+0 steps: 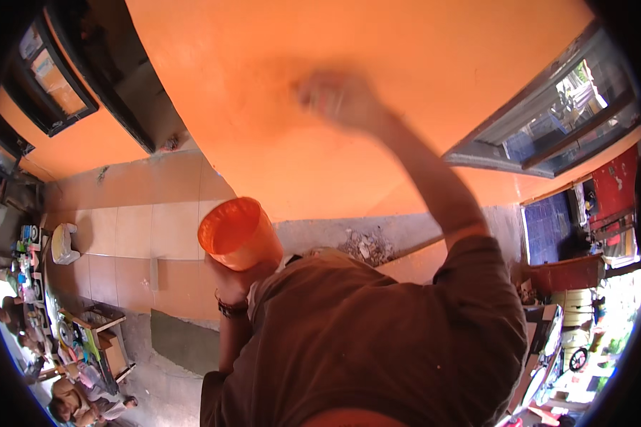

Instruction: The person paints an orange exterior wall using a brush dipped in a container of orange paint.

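My left hand (243, 279) is wrapped round the lower part of an orange plastic tub (258, 242). Its round mouth faces up, tilted a little to the left; I cannot tell what is inside. A bracelet (232, 307) circles my left wrist. My right arm reaches up and forward across an orange painted wall (263, 164). The right hand (338, 99) is at or close to the wall's surface, smeared by motion. Whether it holds something cannot be made out. A darker, blurred shadow lies on the wall beside it.
A window with a grey frame (548, 132) is set in the wall to the right. Rubble (369, 245) lies at the wall's foot. On the left are floor tiles (132, 228), a pale block-like object (65, 243) and a wooden stand (107, 341). A person (75, 402) is at the lower left.
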`<action>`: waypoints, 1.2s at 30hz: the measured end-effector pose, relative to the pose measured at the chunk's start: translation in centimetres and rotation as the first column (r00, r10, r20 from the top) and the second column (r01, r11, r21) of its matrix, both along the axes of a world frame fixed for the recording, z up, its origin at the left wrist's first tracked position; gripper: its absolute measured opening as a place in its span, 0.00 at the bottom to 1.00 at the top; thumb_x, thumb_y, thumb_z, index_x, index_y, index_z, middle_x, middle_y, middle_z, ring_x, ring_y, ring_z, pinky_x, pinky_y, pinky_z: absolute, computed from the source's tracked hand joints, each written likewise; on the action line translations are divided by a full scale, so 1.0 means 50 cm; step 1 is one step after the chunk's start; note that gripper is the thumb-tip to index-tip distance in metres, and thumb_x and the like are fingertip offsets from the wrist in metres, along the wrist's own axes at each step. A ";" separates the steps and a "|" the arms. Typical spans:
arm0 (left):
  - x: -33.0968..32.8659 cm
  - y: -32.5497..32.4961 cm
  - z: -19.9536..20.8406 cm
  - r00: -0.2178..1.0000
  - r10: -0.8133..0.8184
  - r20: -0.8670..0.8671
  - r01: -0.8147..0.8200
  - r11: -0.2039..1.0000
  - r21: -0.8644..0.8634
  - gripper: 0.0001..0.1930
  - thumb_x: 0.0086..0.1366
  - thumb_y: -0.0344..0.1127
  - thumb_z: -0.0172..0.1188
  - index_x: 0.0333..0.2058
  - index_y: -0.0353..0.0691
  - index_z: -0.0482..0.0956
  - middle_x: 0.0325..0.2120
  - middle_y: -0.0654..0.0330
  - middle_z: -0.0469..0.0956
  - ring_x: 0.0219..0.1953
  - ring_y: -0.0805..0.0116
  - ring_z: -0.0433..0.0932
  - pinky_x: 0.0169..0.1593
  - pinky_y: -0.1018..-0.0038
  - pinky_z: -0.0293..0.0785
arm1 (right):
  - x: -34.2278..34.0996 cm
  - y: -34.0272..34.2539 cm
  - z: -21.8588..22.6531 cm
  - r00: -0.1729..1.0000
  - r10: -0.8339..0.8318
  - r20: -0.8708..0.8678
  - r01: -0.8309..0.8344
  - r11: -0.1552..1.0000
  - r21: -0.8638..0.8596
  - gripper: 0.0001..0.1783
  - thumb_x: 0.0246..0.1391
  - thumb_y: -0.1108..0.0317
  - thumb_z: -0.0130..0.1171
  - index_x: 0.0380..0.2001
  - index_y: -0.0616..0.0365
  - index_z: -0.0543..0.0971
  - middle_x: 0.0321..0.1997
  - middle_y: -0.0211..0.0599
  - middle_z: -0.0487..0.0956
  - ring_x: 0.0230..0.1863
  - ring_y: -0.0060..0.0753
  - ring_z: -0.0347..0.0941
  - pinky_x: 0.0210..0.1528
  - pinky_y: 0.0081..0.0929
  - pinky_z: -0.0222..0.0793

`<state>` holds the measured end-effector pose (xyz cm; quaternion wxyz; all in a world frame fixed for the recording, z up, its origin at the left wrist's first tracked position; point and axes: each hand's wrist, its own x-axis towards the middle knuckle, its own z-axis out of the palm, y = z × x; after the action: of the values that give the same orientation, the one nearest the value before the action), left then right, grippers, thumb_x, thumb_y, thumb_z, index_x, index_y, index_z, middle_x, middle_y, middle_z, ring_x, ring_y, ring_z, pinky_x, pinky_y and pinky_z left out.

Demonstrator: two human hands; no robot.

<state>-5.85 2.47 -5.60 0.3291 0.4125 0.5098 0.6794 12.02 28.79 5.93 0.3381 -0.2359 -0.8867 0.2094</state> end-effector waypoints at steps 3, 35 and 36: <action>0.007 0.007 0.005 1.000 0.012 0.015 -0.013 1.000 0.027 0.39 0.31 0.34 0.79 0.47 0.33 0.74 0.41 0.55 0.78 0.42 0.64 0.78 0.46 0.66 0.76 | 0.021 0.020 0.116 0.999 -0.042 0.024 0.030 0.929 0.370 0.07 0.43 0.81 0.59 0.28 0.58 0.78 0.28 0.32 0.78 0.30 0.31 0.75 0.32 0.25 0.72; 0.001 -0.001 0.033 0.993 -0.070 0.094 0.079 0.992 -0.096 0.36 0.32 0.28 0.78 0.45 0.29 0.74 0.40 0.54 0.79 0.40 0.66 0.79 0.44 0.67 0.78 | -0.015 -0.059 -0.207 0.995 -0.096 -0.036 0.103 0.919 0.381 0.06 0.32 0.68 0.59 0.20 0.48 0.74 0.28 0.28 0.73 0.29 0.37 0.70 0.31 0.34 0.66; 0.004 -0.006 0.027 0.992 -0.067 0.103 0.078 0.991 -0.111 0.36 0.32 0.28 0.78 0.45 0.29 0.74 0.40 0.54 0.79 0.40 0.66 0.79 0.44 0.67 0.78 | 0.000 -0.040 -0.174 0.992 -0.113 -0.061 0.128 0.914 0.386 0.07 0.30 0.69 0.59 0.20 0.47 0.75 0.30 0.30 0.75 0.27 0.36 0.69 0.29 0.33 0.63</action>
<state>-5.67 2.16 -4.27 0.4016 0.3769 0.5156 0.6564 12.03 26.79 -2.79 0.4068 -0.2142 -0.8880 0.0124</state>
